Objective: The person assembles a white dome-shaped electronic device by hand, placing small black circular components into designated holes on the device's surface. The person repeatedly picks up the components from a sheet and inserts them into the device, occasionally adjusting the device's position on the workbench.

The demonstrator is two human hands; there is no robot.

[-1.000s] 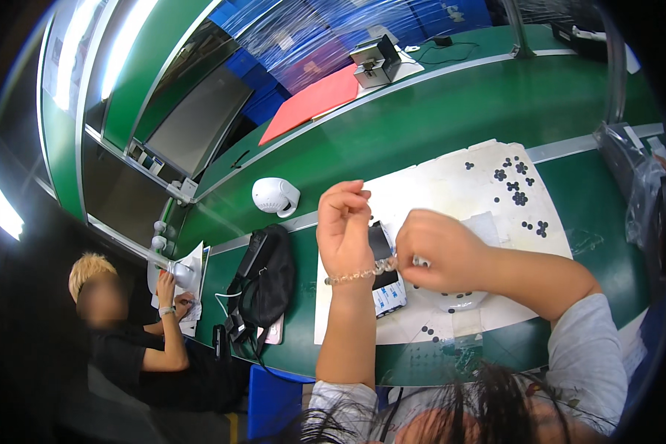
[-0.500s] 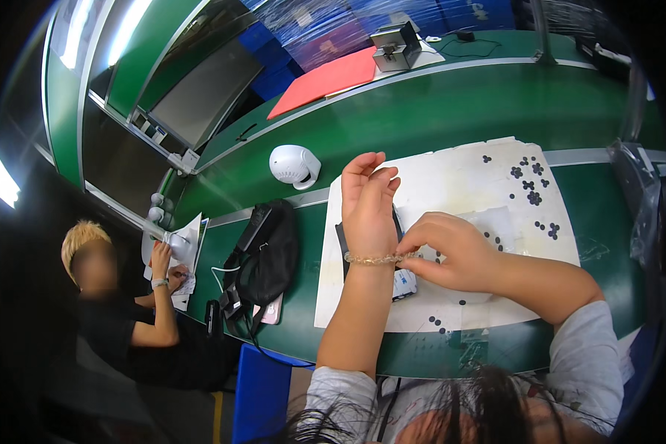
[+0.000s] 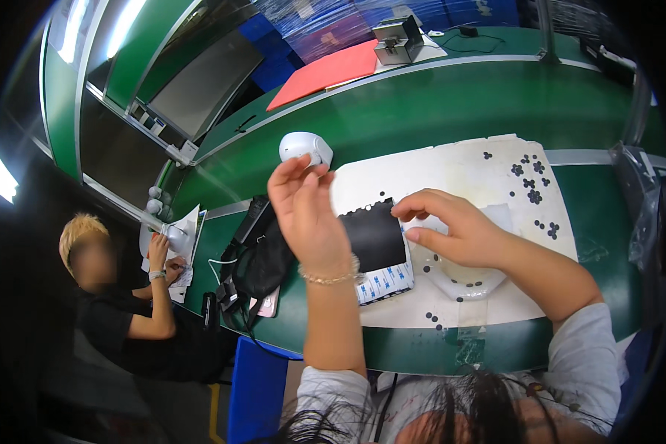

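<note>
My left hand is raised palm-in with its fingers loosely bent and apart, holding nothing. Around its wrist hangs a beaded bracelet. My right hand hovers over the white board, thumb and forefinger separated, its fingertips by the upper right corner of a black sheet. One edge of that sheet has scalloped cut-outs. Beneath it lies a white sheet with blue print. A whitish translucent dish, partly hidden under my right hand, has several small black discs about it.
More black discs lie at the board's right. A white rounded device stands behind my left hand. Leftward are a black bag and another person at work. A red sheet and metal box occupy the back shelf.
My right hand has let go of the bracelet. My left hand has moved left and slightly down, uncovering the black sheet. My right hand stays near the same spot, fingers parted.
</note>
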